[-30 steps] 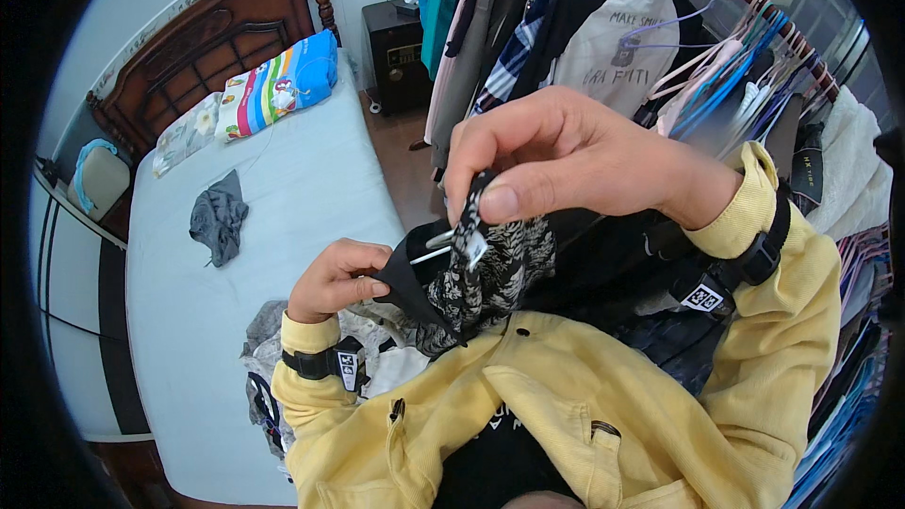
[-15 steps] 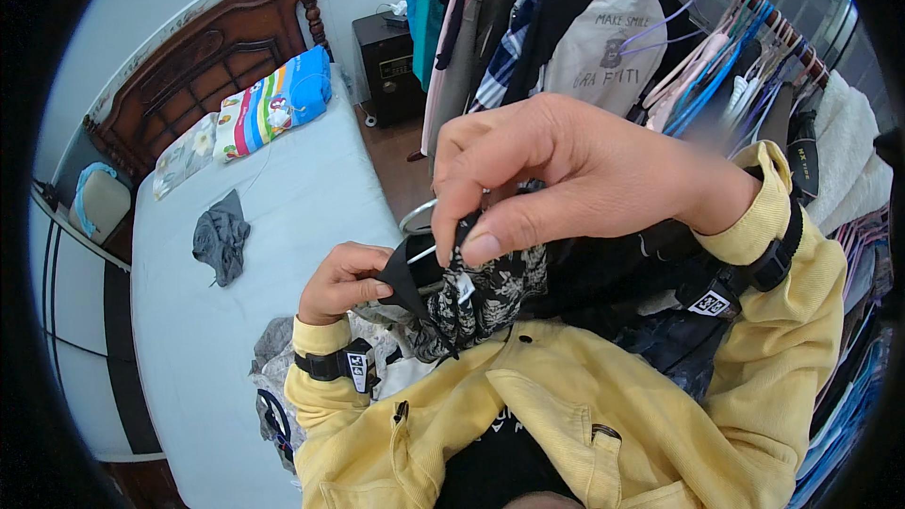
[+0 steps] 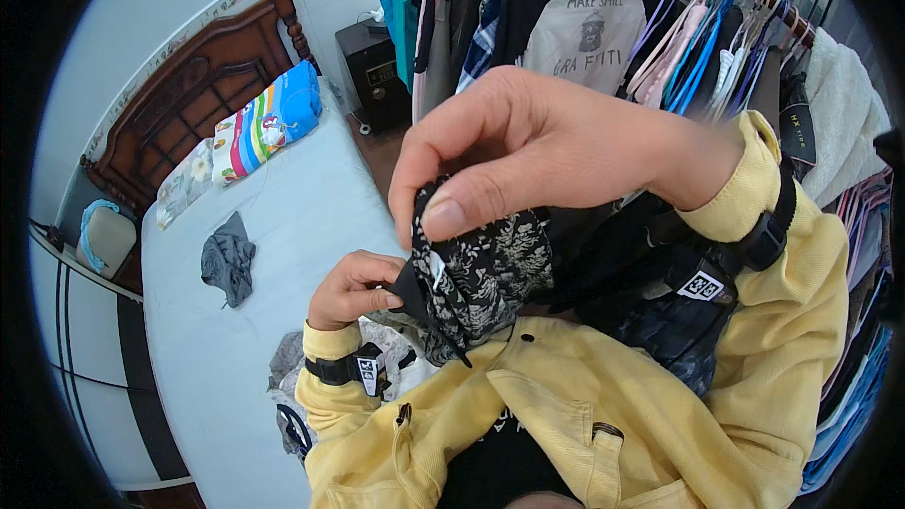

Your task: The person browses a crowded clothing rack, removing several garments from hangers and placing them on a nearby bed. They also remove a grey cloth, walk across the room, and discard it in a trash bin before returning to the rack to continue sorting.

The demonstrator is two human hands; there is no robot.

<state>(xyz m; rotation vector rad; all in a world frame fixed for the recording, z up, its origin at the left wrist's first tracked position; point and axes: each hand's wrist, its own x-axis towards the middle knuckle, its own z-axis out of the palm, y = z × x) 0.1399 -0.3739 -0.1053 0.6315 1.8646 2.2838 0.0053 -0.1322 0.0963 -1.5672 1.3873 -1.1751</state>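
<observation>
Right hand [image 3: 537, 151] high, thumb and forefinger pinching the patterned garment [image 3: 500, 264] by its edge, beside a white tag [image 3: 436, 270]! The left hand [image 3: 353, 292], lower, pinches its black band [image 3: 411, 294]. The garment hangs before the yellow jacket [image 3: 566, 386]; far left, grey cloth [image 3: 228, 260] lies on the bed [image 3: 207, 386].

The top edge of the black-and-white garment [image 3: 504, 269] is partly covered by the thumb and fingers of the right hand [image 3: 542, 146], whose other fingers are mostly concealed. Some fingertips of the left hand [image 3: 353, 290] are hidden behind dark cloth [image 3: 412, 290]. Any print on the white label [image 3: 436, 270] is too small to be read. The clothes pile [image 3: 287, 358] is partly concealed by the left sleeve [image 3: 325, 401]. The bed [image 3: 212, 377] is cut off at the near edge, the rail [image 3: 798, 26] at the far edge.
</observation>
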